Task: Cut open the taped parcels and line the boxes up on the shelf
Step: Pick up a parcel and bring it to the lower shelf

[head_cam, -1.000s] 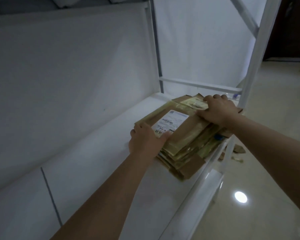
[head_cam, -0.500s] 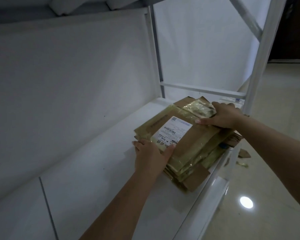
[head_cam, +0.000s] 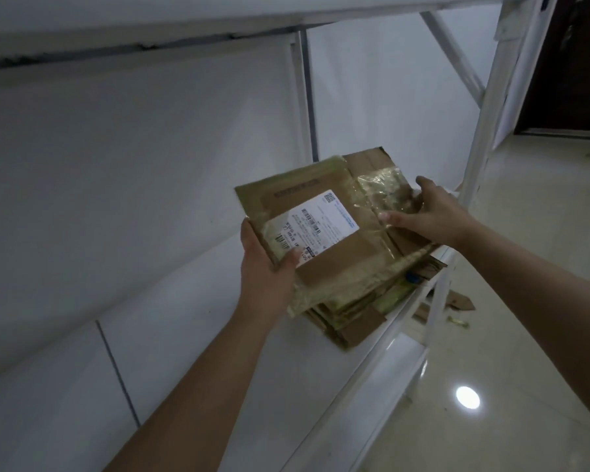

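Head view, one frame. Both hands on the stack of flattened boxes (head_cam: pixel 348 267), which sits at the front edge of the white shelf (head_cam: pixel 171 335).

Left hand (head_cam: pixel 266 267): grips the near-left corner of the top box, thumb curled over the upper face beside the white shipping label (head_cam: pixel 317 226), fingers underneath and out of sight. That corner is lifted off the pieces below.

Right hand (head_cam: pixel 426 216): at the far-right edge of the same box, thumb flat on the wrinkled clear tape (head_cam: pixel 385 192), fingers curled round the edge behind. Grip looks firm, but the fingertips are not visible.

Progress, as a judgement: the cardboard here lies flat and layered, so the cutting appears done for these pieces. Lining up is not finished; the layers under the hands are fanned and skewed, with edges overhanging the shelf front below the right hand. The rest of the shelf board beyond the left hand carries nothing in view.

Hard to read: dim light; label text illegible; number of layers uncertain; a small blue item between layers below the right hand unidentified. Cardboard scraps (head_cam: pixel 457 301) on the floor beyond the right forearm, partly behind the shelf frame. No cutting tool in view.
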`<move>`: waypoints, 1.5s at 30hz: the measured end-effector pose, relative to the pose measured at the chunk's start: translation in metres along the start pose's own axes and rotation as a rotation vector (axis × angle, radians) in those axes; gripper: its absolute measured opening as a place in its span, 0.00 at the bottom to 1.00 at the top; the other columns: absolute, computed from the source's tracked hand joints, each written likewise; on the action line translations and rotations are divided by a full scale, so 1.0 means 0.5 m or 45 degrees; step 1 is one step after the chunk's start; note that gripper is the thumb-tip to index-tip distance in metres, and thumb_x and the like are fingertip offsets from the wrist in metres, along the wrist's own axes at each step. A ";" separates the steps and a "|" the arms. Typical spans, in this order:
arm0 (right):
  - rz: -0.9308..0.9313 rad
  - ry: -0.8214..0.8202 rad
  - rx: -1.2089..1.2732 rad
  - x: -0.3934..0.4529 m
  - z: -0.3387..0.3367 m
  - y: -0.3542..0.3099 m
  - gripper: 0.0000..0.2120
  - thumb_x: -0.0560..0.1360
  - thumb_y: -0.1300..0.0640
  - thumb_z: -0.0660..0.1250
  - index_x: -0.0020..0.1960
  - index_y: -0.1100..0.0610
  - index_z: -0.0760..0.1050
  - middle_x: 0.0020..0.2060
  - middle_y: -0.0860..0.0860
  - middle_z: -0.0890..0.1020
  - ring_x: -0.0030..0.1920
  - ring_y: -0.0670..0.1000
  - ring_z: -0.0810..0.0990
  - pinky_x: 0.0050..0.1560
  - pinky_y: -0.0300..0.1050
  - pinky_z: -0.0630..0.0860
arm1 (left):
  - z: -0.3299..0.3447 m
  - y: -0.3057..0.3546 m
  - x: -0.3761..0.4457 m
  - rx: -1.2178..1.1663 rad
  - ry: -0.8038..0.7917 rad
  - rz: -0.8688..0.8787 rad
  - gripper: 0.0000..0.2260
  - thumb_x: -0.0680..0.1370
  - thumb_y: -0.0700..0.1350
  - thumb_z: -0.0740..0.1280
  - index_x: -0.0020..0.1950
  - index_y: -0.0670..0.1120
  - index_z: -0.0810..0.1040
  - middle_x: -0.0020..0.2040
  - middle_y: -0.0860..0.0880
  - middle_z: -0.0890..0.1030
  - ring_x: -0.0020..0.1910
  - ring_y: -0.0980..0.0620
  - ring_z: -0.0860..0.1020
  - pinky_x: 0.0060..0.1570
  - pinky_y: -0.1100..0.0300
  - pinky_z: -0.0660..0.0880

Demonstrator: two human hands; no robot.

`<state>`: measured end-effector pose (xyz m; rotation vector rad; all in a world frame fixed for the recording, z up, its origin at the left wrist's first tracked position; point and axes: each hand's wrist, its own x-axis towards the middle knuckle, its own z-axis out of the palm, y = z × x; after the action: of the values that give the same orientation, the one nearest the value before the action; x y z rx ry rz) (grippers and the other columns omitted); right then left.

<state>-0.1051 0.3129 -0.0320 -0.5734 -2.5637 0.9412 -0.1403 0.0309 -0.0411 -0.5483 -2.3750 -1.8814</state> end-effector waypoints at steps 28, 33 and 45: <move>-0.162 -0.577 1.005 -0.726 0.353 -0.564 0.28 0.74 0.58 0.71 0.71 0.52 0.65 0.56 0.52 0.79 0.56 0.48 0.79 0.59 0.46 0.75 | -0.876 -0.038 -0.572 -0.250 0.380 -0.040 0.12 0.80 0.33 0.61 0.54 0.50 0.74 0.41 0.55 0.84 0.41 0.58 0.82 0.36 0.61 0.78; -0.035 -0.665 1.108 -0.909 0.457 -0.720 0.37 0.62 0.57 0.61 0.72 0.51 0.65 0.62 0.53 0.76 0.61 0.54 0.76 0.66 0.54 0.70 | -1.062 -0.047 -0.705 -0.414 0.463 -0.123 0.13 0.84 0.41 0.57 0.46 0.49 0.79 0.38 0.53 0.81 0.39 0.54 0.80 0.39 0.57 0.78; 0.046 -0.930 1.197 -1.132 0.576 -0.833 0.28 0.72 0.76 0.51 0.70 0.63 0.68 0.50 0.60 0.77 0.50 0.60 0.75 0.52 0.57 0.69 | -1.245 -0.143 -0.884 -0.747 0.594 -0.300 0.08 0.82 0.38 0.59 0.48 0.44 0.77 0.37 0.50 0.82 0.36 0.54 0.80 0.34 0.60 0.77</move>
<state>0.1461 -0.4031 -0.0620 0.0293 -2.1852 2.4824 0.1452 -0.6800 -0.0681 0.1616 -1.6445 -2.4739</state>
